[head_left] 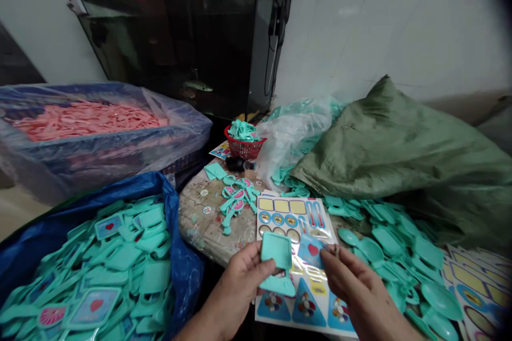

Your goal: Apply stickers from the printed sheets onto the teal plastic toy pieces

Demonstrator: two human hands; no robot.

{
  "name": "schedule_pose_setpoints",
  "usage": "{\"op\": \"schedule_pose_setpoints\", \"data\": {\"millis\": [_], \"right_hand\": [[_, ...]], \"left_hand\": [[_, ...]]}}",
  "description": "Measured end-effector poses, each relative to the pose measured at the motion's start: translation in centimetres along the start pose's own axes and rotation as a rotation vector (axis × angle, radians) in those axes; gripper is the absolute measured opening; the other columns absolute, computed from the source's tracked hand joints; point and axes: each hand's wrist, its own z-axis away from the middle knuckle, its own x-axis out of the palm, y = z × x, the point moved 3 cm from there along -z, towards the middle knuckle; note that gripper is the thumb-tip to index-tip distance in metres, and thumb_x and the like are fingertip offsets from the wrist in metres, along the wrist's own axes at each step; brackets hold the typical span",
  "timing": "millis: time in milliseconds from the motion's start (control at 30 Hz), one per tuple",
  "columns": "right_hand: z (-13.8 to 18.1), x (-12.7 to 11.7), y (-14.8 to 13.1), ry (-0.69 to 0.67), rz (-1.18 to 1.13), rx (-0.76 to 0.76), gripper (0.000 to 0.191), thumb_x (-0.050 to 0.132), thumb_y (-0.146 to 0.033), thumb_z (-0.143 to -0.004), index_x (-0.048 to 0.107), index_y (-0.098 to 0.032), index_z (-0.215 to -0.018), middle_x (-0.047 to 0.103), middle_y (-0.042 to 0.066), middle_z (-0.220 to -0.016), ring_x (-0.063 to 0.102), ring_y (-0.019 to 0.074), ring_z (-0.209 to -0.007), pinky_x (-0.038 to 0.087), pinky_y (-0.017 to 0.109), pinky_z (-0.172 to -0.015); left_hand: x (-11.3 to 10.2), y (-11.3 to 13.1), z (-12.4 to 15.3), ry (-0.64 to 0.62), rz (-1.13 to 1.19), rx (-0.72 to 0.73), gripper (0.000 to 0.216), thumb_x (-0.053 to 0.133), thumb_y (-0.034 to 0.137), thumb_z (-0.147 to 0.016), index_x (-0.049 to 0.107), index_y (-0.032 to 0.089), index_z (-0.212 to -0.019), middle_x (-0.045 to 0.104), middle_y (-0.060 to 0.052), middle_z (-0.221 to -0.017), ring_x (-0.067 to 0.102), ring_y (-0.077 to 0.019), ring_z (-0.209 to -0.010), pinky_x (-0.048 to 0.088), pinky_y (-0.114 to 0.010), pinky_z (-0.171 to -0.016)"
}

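My left hand (248,272) grips a teal plastic toy piece (277,250) with a square recessed panel and a flared base. Pinched in my right hand (352,277) is a blue sticker (311,250) with a red heart, held just to the right of the toy piece and apart from it. Below both hands lies a sticker sheet (266,309) printed with yellow panels, round pictures and blue triangles. Several teal pieces with pink fan-like stickers (238,204) lie on the worktop (200,224) beyond my left hand.
A blue bag (180,256) of teal pieces stands at the left, behind it a plastic-lined crate (176,128) of pink pieces. A red basket (244,148) sits at the back. Loose teal parts (388,240), a green sack (380,144) and more sticker sheets (476,287) fill the right.
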Motion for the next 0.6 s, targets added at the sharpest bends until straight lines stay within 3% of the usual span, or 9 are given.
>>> {"op": "schedule_pose_setpoints", "data": {"millis": [133,367,600], "right_hand": [[0.2,1.7,0.4,-0.108,0.081,-0.055,0.029,0.063,-0.049,-0.072,0.063,-0.023,-0.086,0.066,0.002,-0.081,0.058,0.0195,-0.073,0.047,0.028,-0.064],[-0.8,2.3,1.8,-0.153,0.199,-0.066,0.032,0.058,-0.049,-0.078,0.059,-0.023,-0.097,0.062,0.000,-0.085,0.056,0.0175,-0.076,0.045,0.024,-0.063],[-0.4,2.7,1.3,-0.142,0.243,-0.029,0.035,0.058,-0.051,-0.077,0.059,-0.020,-0.094,0.062,0.000,-0.081,0.053,0.0135,-0.066,0.040,0.020,-0.052]], "left_hand": [[0.7,0.2,0.3,-0.101,-0.032,0.003,0.037,0.061,0.020,-0.077,0.058,0.017,-0.113,0.066,-0.010,-0.104,0.063,-0.0222,-0.089,0.047,-0.033,-0.081],[0.8,0.1,0.3,-0.139,-0.097,0.033,0.040,0.061,0.015,-0.074,0.058,0.015,-0.114,0.067,-0.008,-0.104,0.061,-0.0222,-0.097,0.043,-0.036,-0.091],[0.7,0.1,0.3,-0.158,-0.090,0.030,0.041,0.059,0.011,-0.075,0.056,0.012,-0.115,0.067,-0.010,-0.104,0.062,-0.0215,-0.094,0.043,-0.037,-0.089]]}}
